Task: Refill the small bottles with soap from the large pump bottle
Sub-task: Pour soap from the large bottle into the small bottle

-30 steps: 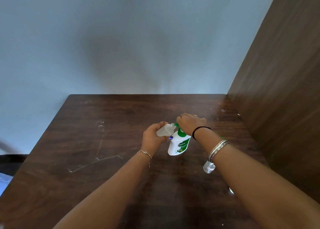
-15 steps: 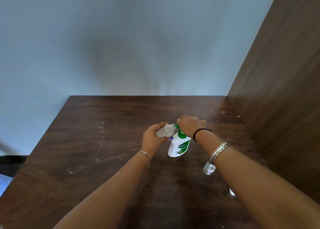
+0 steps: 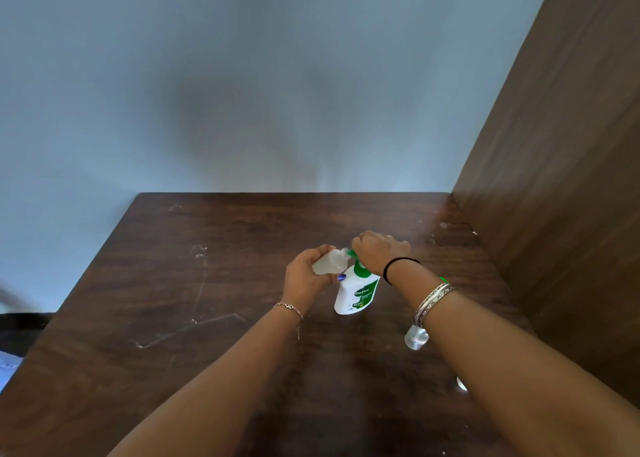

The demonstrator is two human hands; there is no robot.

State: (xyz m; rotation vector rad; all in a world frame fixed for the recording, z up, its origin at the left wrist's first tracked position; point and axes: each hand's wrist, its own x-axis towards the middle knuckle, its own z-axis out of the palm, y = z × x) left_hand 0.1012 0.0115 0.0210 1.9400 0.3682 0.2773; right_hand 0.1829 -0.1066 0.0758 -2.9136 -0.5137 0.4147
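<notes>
- A dark brown wooden desk (image 3: 207, 318) stands against a pale blue wall, with a brown wooden panel on the right.
- The white plastic pump bottle with green head and label (image 3: 355, 292) stands mid-desk; the right hand (image 3: 379, 252) covers the pump, fingers curled down over it.
- The left hand (image 3: 304, 276) wraps a small translucent plastic bottle (image 3: 329, 264), tilted with its mouth at the nozzle.
- That bottle looks light and squeezable, probably slippery with soap; a gentle grip around the body suits it.
- Another small clear bottle (image 3: 415, 339) stands beside the right forearm.
</notes>
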